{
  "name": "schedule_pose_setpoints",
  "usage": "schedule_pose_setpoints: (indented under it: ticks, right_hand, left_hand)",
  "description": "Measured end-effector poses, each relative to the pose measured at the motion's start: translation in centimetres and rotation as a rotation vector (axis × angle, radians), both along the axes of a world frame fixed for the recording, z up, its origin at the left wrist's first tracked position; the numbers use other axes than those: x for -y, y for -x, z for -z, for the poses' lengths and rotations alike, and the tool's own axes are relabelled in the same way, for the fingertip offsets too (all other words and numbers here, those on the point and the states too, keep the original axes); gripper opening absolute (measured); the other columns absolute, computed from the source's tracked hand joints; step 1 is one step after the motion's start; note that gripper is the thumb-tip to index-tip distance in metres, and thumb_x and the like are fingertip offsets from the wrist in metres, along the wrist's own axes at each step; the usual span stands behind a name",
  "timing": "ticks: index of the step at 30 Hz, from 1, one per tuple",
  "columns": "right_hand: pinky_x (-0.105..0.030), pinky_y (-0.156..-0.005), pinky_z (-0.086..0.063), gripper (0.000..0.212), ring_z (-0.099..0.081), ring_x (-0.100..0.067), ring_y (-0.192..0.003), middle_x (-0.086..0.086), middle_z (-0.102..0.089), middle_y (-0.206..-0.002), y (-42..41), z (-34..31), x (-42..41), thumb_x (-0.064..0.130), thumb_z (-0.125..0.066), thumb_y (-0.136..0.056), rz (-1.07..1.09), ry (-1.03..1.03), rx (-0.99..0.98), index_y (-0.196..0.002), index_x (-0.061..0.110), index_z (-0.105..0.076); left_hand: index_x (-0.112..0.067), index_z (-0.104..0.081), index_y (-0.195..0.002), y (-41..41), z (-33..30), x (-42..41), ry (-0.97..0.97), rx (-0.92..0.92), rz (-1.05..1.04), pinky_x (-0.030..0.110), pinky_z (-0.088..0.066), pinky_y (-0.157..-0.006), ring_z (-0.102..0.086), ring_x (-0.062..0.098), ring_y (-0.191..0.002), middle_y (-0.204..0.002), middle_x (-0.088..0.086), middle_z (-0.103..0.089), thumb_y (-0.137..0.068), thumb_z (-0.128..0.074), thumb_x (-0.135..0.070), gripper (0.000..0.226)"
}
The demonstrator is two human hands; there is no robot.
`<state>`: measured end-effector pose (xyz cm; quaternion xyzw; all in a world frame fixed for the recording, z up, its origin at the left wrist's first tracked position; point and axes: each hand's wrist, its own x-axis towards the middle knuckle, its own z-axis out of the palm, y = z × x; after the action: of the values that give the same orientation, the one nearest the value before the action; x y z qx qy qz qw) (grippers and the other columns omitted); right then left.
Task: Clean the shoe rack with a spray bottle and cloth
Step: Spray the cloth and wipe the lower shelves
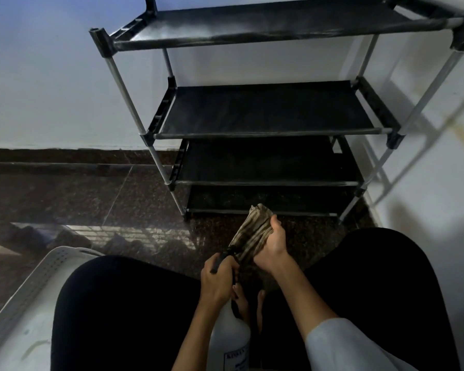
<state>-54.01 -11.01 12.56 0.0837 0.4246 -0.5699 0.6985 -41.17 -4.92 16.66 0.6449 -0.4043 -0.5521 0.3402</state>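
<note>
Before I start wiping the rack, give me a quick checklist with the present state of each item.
1. Cloth held by right hand: ok.
2. Spray bottle gripped at the trigger by left hand: ok.
3. Nozzle aimed at the cloth: ok.
4. Cloth damp enough: cannot tell.
5. Shoe rack shelves free of shoes: ok.
6. Top shelf free of dust: not ok, pale film shows.

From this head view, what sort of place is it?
Likely a home entryway or room corner: a black four-tier fabric shoe rack with metal poles stands on a dark speckled polished stone floor against plain white walls; a white perforated plastic basket sits nearby.
</note>
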Motion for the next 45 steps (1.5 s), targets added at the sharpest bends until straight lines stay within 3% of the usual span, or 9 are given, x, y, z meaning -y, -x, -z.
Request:
schedule_pose_setpoints:
  ticks: [13,18,22,25,27,33,37,41,45]
  right_hand:
    - [-0.046,-0.095,-0.04,0.048,-0.057,-0.031,-0.094,-0.019,-0.061,-0.109,-1.8,0.6,0.2,0.051,-0.048,-0.091,-0.117,-0.088,-0.052,-0.111,0.009,-0.061]
    - [-0.045,-0.092,-0.039,0.04,-0.058,-0.032,-0.094,-0.021,-0.061,-0.102,-2.4,2.8,1.8,0.046,-0.053,-0.091,-0.118,-0.175,-0.038,-0.098,0.008,-0.061]
    - [-0.047,-0.1,-0.041,0.041,-0.057,-0.035,-0.108,-0.021,-0.06,-0.115,-3.0,6.6,4.9,0.035,-0.055,-0.092,-0.118,-0.183,-0.037,-0.119,0.004,-0.056]
    - [-0.048,-0.098,-0.042,0.035,-0.056,-0.035,-0.112,-0.021,-0.058,-0.122,-3.2,9.9,8.7,0.02,-0.051,-0.095,-0.093,-0.213,-0.124,-0.126,0.003,-0.053]
    - [-0.048,-0.098,-0.044,0.035,-0.056,-0.034,-0.113,-0.02,-0.058,-0.125,-3.3,12.0,11.7,0.008,-0.051,-0.093,-0.056,-0.218,-0.313,-0.128,0.003,-0.05]
    - [-0.033,-0.098,-0.047,0.052,-0.058,-0.024,-0.113,-0.013,-0.059,-0.12,-2.7,14.4,17.9,0.002,-0.07,-0.079,0.125,-0.046,-1.484,-0.125,0.004,-0.045]
    - [-0.039,-0.088,-0.048,0.041,-0.057,-0.032,-0.106,-0.015,-0.062,-0.111,-3.1,16.7,20.1,0.029,-0.071,-0.078,-0.469,-0.031,-2.011,-0.109,0.007,-0.058]
    - [-0.038,-0.086,-0.048,0.035,-0.059,-0.029,-0.105,-0.012,-0.062,-0.111,-4.8,16.2,22.3,0.036,-0.064,-0.084,-0.9,-0.027,-2.171,-0.108,0.01,-0.059]
    - [-0.035,-0.083,-0.048,0.031,-0.061,-0.031,-0.105,-0.013,-0.065,-0.11,-7.5,15.9,24.9,0.035,-0.06,-0.086,-0.9,0.093,-2.112,-0.106,0.011,-0.062]
  left_hand:
    - [-0.007,-0.044,-0.058,0.3,0.1,0.6,0.044,-0.032,-0.104,0.023,-0.033,-0.044,-0.04,0.014,-0.051,-0.053,0.003,-0.044,-0.081,-0.053,-0.001,0.025]
    - [-0.004,-0.052,-0.068,0.3,1.1,1.8,0.001,-0.119,-0.179,0.033,-0.036,-0.057,-0.044,0.02,-0.064,-0.065,0.007,-0.047,-0.068,-0.052,-0.023,0.019]
    - [-0.003,-0.062,-0.109,1.0,3.3,4.1,-0.051,-0.224,-0.321,0.033,-0.048,-0.079,-0.053,0.011,-0.089,-0.092,-0.015,-0.048,-0.09,-0.054,-0.012,0.022]
    - [-0.013,-0.062,-0.096,1.3,5.0,6.9,-0.013,-0.228,-0.39,0.01,-0.047,-0.06,-0.056,0.0,-0.07,-0.084,-0.015,-0.045,-0.093,-0.049,-0.004,0.016]
    - [-0.005,-0.063,-0.107,1.0,6.6,9.2,-0.015,-0.22,-0.42,0.005,-0.041,-0.052,-0.056,-0.007,-0.068,-0.096,-0.011,-0.049,-0.093,-0.049,-0.008,0.02]
    - [-0.031,-0.06,-0.096,-0.9,10.7,14.8,-0.036,-0.213,-0.53,0.041,-0.036,-0.105,-0.043,0.017,-0.125,-0.143,0.001,-0.041,-0.091,-0.054,-0.017,0.016]
    - [-0.022,-0.066,-0.108,-2.9,13.1,17.0,-0.005,-0.149,-0.509,0.033,-0.034,-0.097,-0.037,0.008,-0.119,-0.14,-0.007,-0.038,-0.092,-0.052,-0.02,0.021]
    - [-0.003,-0.066,-0.109,-4.3,15.2,19.1,0.03,-0.164,-0.468,0.014,-0.04,-0.091,-0.045,0.017,-0.12,-0.135,0.006,-0.049,-0.086,-0.056,-0.026,0.034]
    - [0.007,-0.064,-0.105,-4.9,15.6,20.4,0.02,-0.159,-0.427,0.048,-0.042,-0.098,-0.047,0.042,-0.123,-0.132,0.028,-0.051,-0.06,-0.053,-0.045,0.07]
